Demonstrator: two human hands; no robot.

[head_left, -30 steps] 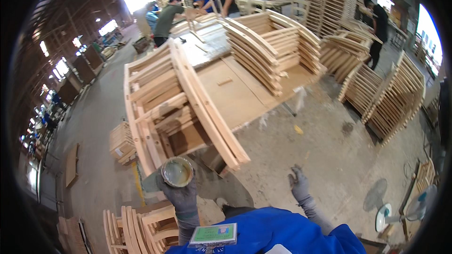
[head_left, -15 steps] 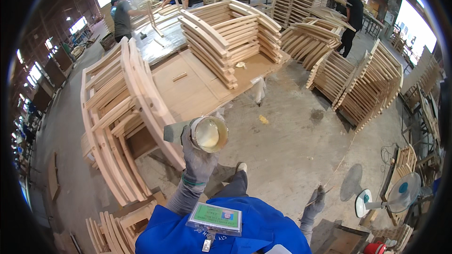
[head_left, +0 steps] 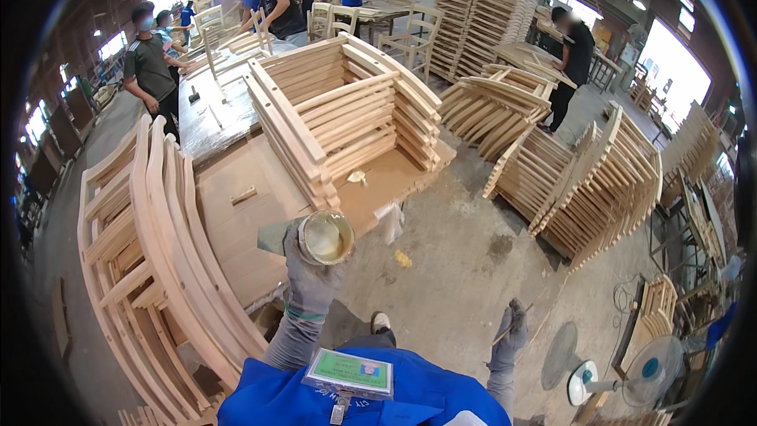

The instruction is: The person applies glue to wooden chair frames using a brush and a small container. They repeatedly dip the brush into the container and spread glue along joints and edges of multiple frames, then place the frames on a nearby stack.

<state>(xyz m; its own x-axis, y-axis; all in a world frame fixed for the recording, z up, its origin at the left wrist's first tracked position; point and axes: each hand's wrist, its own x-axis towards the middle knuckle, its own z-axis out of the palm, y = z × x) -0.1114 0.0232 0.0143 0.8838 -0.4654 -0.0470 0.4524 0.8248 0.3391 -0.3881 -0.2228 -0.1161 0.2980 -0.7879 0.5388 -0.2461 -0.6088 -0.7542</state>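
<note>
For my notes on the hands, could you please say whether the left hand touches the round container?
Touching: in the head view, the gloved left hand lies against the round container, with no gap between.

See a round open can (head_left: pixel 326 237), stained at the wall and part-filled with pale creamy liquid, mouth up by the table's (head_left: pixel 217 185) near edge, with a flat grey-green piece (head_left: pixel 273 239) jutting left beside it, and a thin stick (head_left: pixel 501 338) slanting well right of that edge.
</note>
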